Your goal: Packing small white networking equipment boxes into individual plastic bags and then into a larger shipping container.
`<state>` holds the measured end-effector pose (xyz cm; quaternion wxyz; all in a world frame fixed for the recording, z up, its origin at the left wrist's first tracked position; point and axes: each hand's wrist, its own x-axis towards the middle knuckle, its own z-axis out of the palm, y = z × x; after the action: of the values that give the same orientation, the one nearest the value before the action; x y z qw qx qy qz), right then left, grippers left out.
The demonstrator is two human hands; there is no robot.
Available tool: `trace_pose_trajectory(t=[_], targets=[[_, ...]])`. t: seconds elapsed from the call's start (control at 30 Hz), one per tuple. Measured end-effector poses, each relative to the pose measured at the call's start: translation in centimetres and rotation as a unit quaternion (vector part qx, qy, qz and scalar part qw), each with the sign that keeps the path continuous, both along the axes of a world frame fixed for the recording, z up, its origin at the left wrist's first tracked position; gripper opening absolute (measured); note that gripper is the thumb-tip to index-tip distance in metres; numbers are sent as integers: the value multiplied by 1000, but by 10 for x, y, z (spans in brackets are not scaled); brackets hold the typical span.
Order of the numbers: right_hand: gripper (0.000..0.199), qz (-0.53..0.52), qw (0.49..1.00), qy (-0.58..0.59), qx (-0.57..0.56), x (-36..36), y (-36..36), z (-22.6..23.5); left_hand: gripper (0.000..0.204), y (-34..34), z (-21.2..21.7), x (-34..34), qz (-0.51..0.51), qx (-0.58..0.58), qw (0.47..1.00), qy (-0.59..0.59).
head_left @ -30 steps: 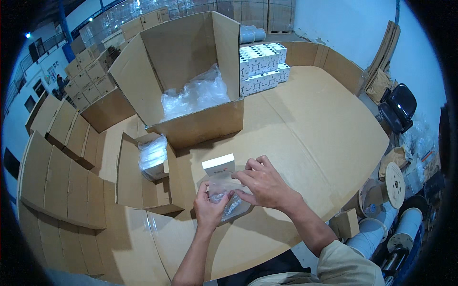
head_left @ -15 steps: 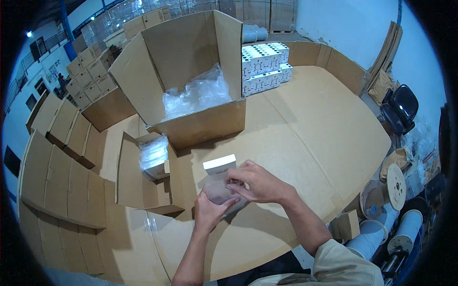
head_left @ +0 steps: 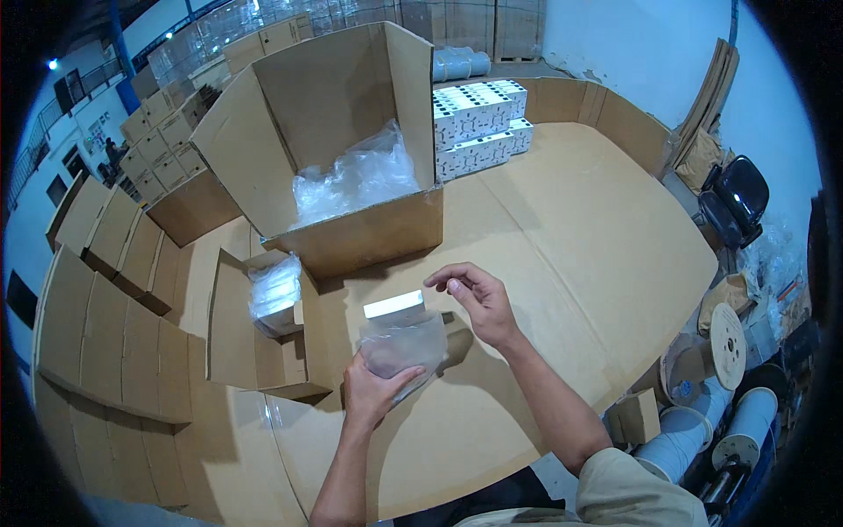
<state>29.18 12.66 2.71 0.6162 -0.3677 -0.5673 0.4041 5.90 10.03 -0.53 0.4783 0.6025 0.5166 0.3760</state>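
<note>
A cloudy plastic bag [head_left: 406,345] is gripped by my left hand [head_left: 371,388], its thumb across the front and its fingers behind. From the bag's far end sticks out a small white box [head_left: 393,305]; how far the box reaches inside is hard to make out. My right hand [head_left: 477,301] hovers to the right of the white box, fingers apart and bent, holding nothing. Left of my hands stands a small open carton [head_left: 313,373] with several plastic-wrapped packets [head_left: 277,294] lined up in it.
Behind the small carton, a large open carton [head_left: 369,230] holds a heap of clear plastic bags [head_left: 360,176]. White patterned boxes [head_left: 479,114] are stacked at the back. Flattened cartons [head_left: 114,334] line the left side; cable spools [head_left: 727,338] and a black chair [head_left: 736,198] stand at right.
My right hand has let go of the bag and moved up and right, opening. The bag now surrounds the lower part of the white box, with my left hand still gripping it.
</note>
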Motion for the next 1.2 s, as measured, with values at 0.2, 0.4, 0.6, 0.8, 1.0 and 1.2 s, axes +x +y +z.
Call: trace_pose_trajectory(t=[0.2,0.4,0.6,0.8,1.0,1.2], targets=[[32,11,993,-110,-48,2,3,0,61,0,5,0,4,8,999,-38],[41,95,988,-78,-88,-4,10,-13,62,1,2,-2,1,9,1000,-25],[39,86,991,-51,-89,-8,13,-21,62,1,5,-2,5,17,1000,2],[35,30,990,-95,-99,11,7,-12,63,1,2,-4,5,2,999,-35],[31,-11,991,-109,-76,13,7,-13,64,0,9,0,-22,4,1000,7],[32,-60,994,83,-33,9,8,-8,63,-1,13,-1,-32,23,999,14]])
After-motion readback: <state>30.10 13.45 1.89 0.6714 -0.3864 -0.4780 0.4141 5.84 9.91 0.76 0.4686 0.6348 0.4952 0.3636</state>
